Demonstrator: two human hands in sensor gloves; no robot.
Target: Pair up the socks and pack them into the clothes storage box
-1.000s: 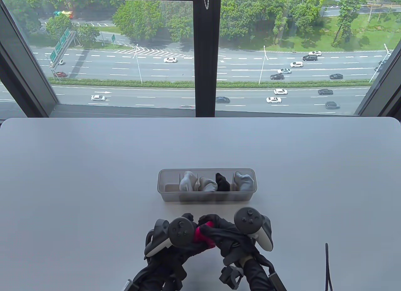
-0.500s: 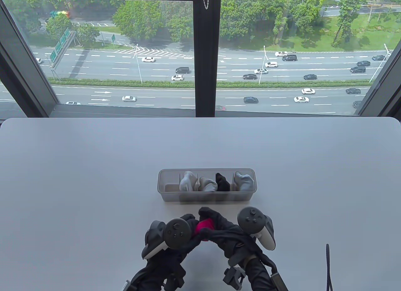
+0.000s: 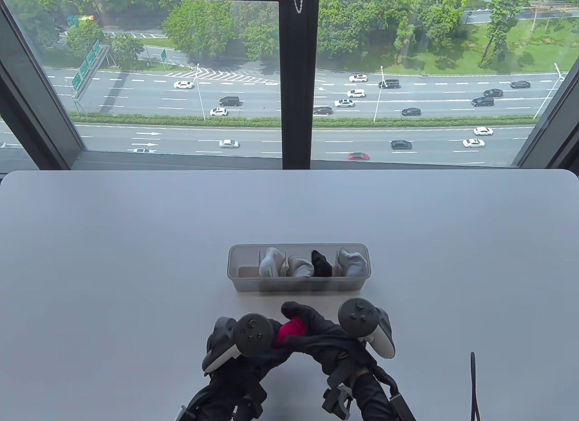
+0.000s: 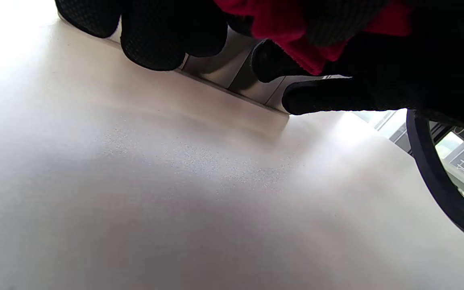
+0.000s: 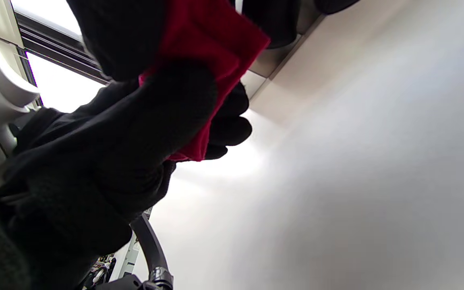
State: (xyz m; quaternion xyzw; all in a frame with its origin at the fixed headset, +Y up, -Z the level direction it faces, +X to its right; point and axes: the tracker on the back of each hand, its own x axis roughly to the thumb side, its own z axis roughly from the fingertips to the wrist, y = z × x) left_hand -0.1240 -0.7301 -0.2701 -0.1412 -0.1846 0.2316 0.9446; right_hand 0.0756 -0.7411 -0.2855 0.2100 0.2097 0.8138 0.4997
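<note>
While left hand (image 3: 267,344) grips red sock bundle (image 3: 289,330), right hand (image 3: 316,330) pinches it too.

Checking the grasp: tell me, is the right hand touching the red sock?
Touching. In the right wrist view the right hand's fingers wrap over the red sock; the table view shows it bunched between both hands.

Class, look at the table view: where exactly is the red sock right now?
The red sock is held between the left hand and right hand, low in the table view, just in front of the storage box.
</note>
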